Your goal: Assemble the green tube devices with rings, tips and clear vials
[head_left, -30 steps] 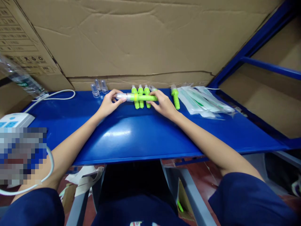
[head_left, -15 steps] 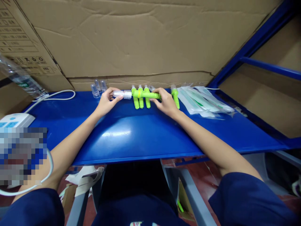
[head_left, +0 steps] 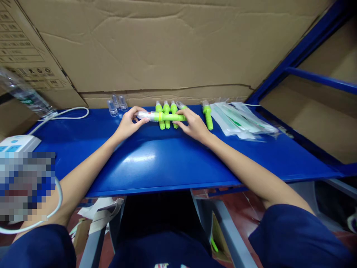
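Observation:
My left hand (head_left: 131, 123) is closed on a clear, round-ended plastic cap (head_left: 145, 116). Its open end meets the yellow-ringed end of a lime-green handle (head_left: 170, 117), so the two lie in one level line above the table. The handle's other end is gripped by my right hand (head_left: 192, 124), whose fingers cover its tip. Behind and below it lie several similar green handles with clear tips (head_left: 166, 107), partly hidden by the held one. Another green handle (head_left: 208, 117) rests to the right of my right hand.
Several loose clear caps (head_left: 113, 108) stand at the back left of the blue table (head_left: 167, 160). Flat plastic sleeves (head_left: 242, 119) are piled at right. A white power strip (head_left: 21, 143), its cable and a plastic bottle (head_left: 29, 96) are at left. Cardboard (head_left: 156, 48) walls the back.
The clear cap and green handle, slightly apart before, now meet end to end. My right hand has shifted a little left and down with the handle, and the left hand slightly right.

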Tool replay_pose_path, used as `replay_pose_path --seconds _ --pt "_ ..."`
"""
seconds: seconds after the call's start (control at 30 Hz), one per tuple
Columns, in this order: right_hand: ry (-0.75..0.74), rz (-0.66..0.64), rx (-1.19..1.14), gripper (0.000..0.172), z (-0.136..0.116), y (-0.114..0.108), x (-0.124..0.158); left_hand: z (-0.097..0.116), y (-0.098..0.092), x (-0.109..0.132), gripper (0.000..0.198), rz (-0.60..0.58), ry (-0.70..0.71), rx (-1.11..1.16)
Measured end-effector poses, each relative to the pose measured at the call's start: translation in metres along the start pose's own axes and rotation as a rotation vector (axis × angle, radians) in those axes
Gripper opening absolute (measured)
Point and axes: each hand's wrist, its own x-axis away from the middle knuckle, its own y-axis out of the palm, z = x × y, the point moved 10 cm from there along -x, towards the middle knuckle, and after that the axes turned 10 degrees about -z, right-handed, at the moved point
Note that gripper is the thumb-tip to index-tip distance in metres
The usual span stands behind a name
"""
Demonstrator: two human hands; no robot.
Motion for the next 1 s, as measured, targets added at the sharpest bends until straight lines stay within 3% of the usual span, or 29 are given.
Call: replay_pose_path --seconds 0.3,0.47,0.6,0.67,0.83,1.0 --pt "0.105 -0.028 -0.055 0.045 0.011 0.008 0.000 0.005 -0.003 0.000 0.058 0.025 0.060 -0.057" --pt "0.014 -0.006 -0.151 0.057 0.015 0.014 0.000 -0.008 -0.010 0.000 0.058 0.068 0.001 -0.029" --pt "-0.031 0.056 -0.211 0.033 0.015 0.009 -0.001 -0.024 -0.013 -0.001 0.064 0.074 -0.050 0.050" --pt "-0.023 0.075 -0.206 0.029 0.012 0.003 -0.002 -0.029 -0.014 0.000 0.064 0.073 -0.074 0.086" --pt "0.075 0.078 -0.154 0.051 0.009 -0.009 -0.003 -0.020 -0.016 0.002 0.061 0.087 -0.058 0.074" --pt "0.232 0.046 -0.303 0.066 0.035 -0.002 0.001 -0.002 -0.011 0.001 0.056 0.050 -0.008 0.005"
